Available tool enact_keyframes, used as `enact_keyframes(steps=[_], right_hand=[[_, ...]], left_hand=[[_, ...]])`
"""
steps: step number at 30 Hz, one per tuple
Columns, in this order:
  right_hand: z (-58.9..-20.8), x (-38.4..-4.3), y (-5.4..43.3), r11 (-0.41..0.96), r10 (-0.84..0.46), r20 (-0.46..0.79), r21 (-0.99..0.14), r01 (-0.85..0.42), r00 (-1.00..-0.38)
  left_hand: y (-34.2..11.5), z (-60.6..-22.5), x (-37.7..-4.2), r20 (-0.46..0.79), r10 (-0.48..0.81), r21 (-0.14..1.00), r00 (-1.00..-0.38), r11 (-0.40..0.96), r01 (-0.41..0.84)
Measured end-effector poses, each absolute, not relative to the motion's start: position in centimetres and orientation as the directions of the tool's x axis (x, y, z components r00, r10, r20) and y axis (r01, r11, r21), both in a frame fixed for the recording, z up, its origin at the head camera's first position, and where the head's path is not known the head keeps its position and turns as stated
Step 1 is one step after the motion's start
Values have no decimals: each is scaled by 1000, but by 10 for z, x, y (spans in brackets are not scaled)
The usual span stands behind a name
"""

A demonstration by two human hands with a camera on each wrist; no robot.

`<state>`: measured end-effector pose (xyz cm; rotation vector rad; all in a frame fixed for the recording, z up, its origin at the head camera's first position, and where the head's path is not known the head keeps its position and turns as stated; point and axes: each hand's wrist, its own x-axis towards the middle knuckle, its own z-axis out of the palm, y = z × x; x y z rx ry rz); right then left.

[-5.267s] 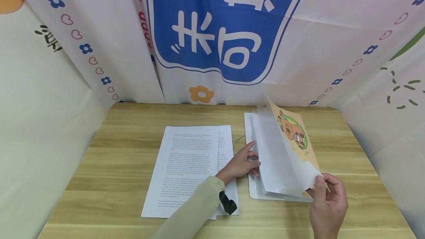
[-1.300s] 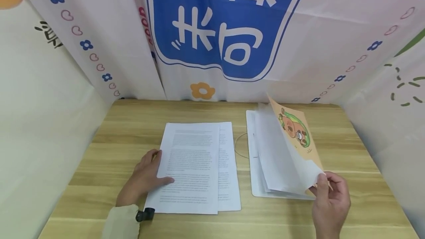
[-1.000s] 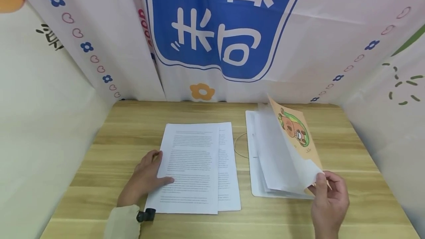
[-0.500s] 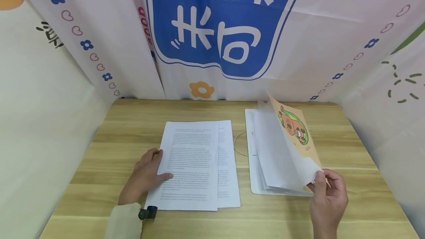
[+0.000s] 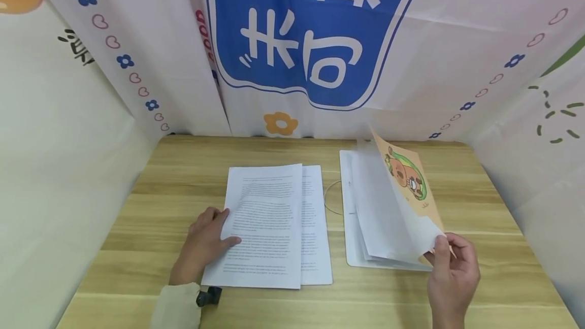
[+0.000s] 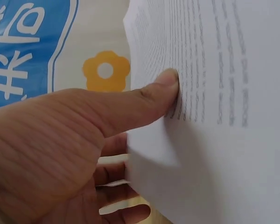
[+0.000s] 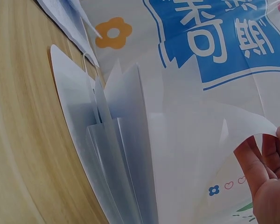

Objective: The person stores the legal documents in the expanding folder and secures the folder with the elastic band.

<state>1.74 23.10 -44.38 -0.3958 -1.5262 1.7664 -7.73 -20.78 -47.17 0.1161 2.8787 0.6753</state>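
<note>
My left hand point(image 5: 205, 242) pinches the left edge of the top printed sheet point(image 5: 269, 227). In the left wrist view its thumb lies on the text side, the other fingers behind, and the paper bends upward. A second printed sheet point(image 5: 314, 217) lies partly beneath, showing on the right. My right hand point(image 5: 454, 273) pinches the near corner of the raised orange cover point(image 5: 409, 174) of a folder, together with a whitish translucent leaf. The folder stands partly open, with clear sleeves point(image 7: 114, 163) and a white back cover point(image 5: 353, 248) flat on the table.
A thin elastic cord point(image 5: 326, 202) loops out from the folder's left side towards the papers. The wooden table point(image 5: 365, 303) meets a printed cloth backdrop point(image 5: 281, 123) at its far edge, with cloth walls on both sides.
My left hand has gone from the folder to the left edge of the printed sheets. In the last half second the top sheet has lifted and buckled. My right hand keeps holding the cover.
</note>
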Motion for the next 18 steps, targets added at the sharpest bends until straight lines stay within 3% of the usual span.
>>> enact_keyframes(steps=[7, 18], right_hand=[[-445, 17, 231, 4, 703, 247, -939, -343, -667], [-444, 17, 231, 16, 708, 243, -944, -329, -663]], left_hand=[[-202, -469, -75, -207, 67, 462, -976, 886, -37], [-207, -469, -78, -227, 88, 445, -970, 895, -23]])
